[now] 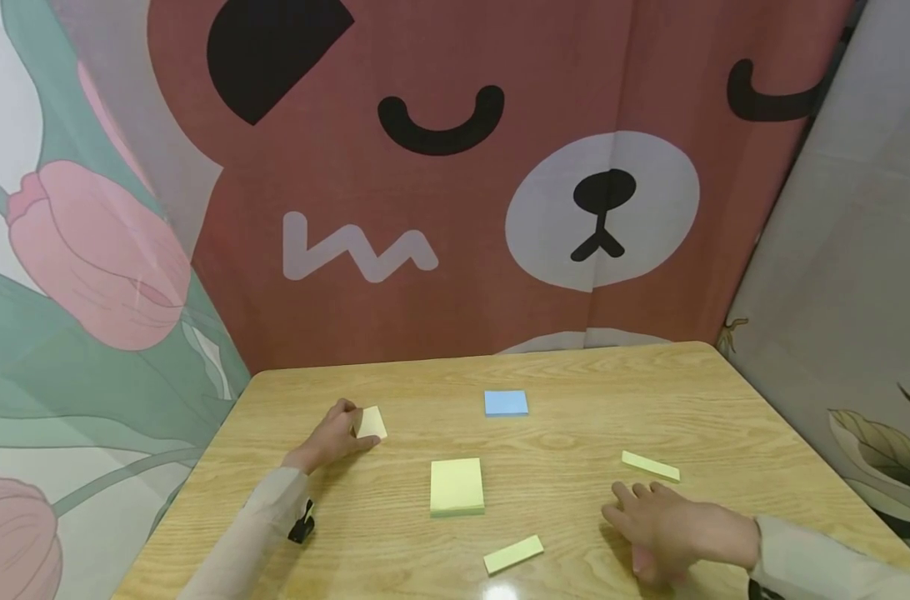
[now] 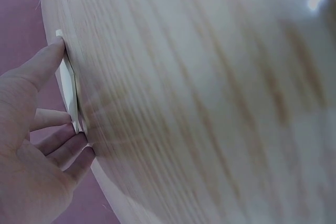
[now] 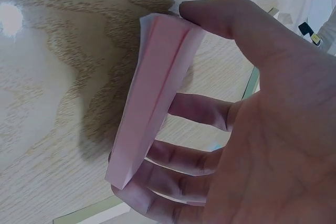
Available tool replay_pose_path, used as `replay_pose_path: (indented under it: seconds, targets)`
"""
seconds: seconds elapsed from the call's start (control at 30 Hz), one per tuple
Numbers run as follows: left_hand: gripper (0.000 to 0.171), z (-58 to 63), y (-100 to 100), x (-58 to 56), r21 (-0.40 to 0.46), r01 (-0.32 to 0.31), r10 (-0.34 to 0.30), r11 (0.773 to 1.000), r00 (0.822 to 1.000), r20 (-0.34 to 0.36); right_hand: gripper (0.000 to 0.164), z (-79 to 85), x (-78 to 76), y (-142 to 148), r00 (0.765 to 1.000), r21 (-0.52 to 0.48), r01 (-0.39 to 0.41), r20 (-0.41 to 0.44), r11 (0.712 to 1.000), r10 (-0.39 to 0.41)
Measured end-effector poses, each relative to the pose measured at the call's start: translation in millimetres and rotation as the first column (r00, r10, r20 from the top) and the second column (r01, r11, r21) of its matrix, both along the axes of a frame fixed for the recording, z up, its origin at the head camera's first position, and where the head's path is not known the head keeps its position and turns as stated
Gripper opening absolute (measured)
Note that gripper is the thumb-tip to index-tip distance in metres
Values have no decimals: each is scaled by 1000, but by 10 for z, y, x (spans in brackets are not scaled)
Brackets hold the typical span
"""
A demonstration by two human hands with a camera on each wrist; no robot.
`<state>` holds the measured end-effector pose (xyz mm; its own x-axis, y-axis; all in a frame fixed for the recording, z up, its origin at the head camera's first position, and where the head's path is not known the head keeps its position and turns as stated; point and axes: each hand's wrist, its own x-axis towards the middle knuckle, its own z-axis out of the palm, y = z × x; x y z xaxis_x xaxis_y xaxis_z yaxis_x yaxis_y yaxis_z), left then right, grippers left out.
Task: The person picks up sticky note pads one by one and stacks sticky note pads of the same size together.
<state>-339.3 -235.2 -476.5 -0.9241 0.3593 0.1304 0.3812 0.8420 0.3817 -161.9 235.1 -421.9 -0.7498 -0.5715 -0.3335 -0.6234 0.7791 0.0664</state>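
Observation:
At the table's left, my left hand (image 1: pixel 331 437) holds a small pale yellow sticky note pad (image 1: pixel 370 423) between thumb and fingers. Seen edge-on in the left wrist view, this pad (image 2: pixel 68 85) looks thin and lies close along the tabletop. My right hand (image 1: pixel 665 529) is over the right front of the table. It grips a pink sticky note pad (image 3: pixel 152 93) by its ends, thumb at one and fingertips at the other. From the head view the hand hides most of that pink pad. Just beyond the right hand lies a narrow yellow sticky strip pad (image 1: pixel 651 467).
A thick square yellow sticky note pad (image 1: pixel 457 486) sits mid-table. Behind it is a blue sticky note pad (image 1: pixel 506 403), and another narrow yellow strip pad (image 1: pixel 513 555) lies in front. A bear-printed curtain (image 1: pixel 440 317) hangs behind the wooden table (image 1: pixel 575 375).

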Motion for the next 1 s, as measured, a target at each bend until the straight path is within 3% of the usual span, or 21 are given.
replay_pose_path:
  seconds: [0.27,0.53,1.0]
  targets:
    - [48,-8,-2,-9,5,3,-3,1000,1000,-11,47,-11,-8,-14,998,-39,-42,-53,998,40]
    - [48,-25,-7,-28,-3,6,-6,1000,1000,-9,51,-31,-28,-36,1000,-106,17,-14,994,-19]
    - [43,4,-18,-2,-11,10,-10,1000,1000,13,42,-69,-94,-57,988,-173,-93,-135,980,70]
